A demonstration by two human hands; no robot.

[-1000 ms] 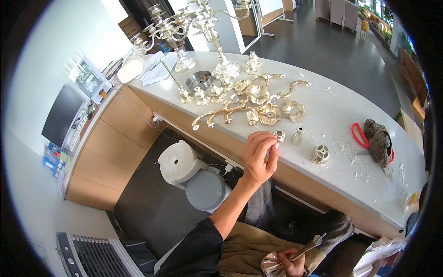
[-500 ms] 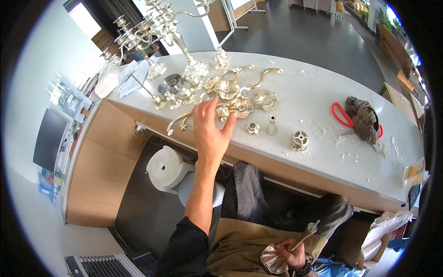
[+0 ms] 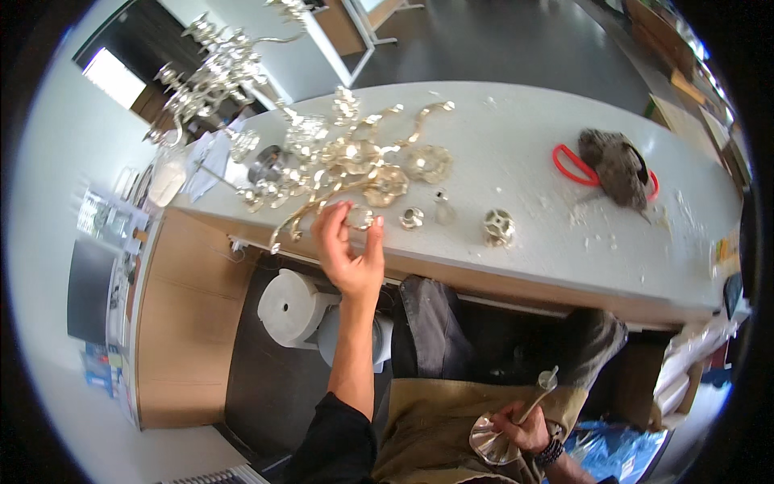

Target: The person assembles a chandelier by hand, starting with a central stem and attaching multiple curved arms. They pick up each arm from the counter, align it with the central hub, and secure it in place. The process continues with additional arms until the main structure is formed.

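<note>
At the near edge of the counter, my left hand [image 3: 348, 258] is closed on a small silvery candle cup [image 3: 360, 217], pinched between thumb and fingers. Silver candelabra arms [image 3: 330, 194] and fluted drip pans [image 3: 430, 164] lie just beyond it. To its right stand a small round silver fitting [image 3: 411, 218], a narrow-necked piece [image 3: 443, 211] and a larger openwork cup [image 3: 499, 228]. Low over my lap, my right hand [image 3: 526, 429] grips a silver candelabra part [image 3: 490, 440] with a flared, fluted end and a slender stem pointing up and right.
Assembled silver candelabra [image 3: 230, 68] rise at the counter's far left, near a dark metal ring [image 3: 268, 164]. Red-handled scissors [image 3: 574, 167] lie under a dark grey cloth [image 3: 617, 169] on the right, among white crumbs. A white stool [image 3: 290, 310] stands below the counter [image 3: 532, 105].
My left hand has closed on the small candle cup and drawn it slightly toward me, off its earlier spot by the drip pans. The right hand keeps its hold. The whole view has shifted.
</note>
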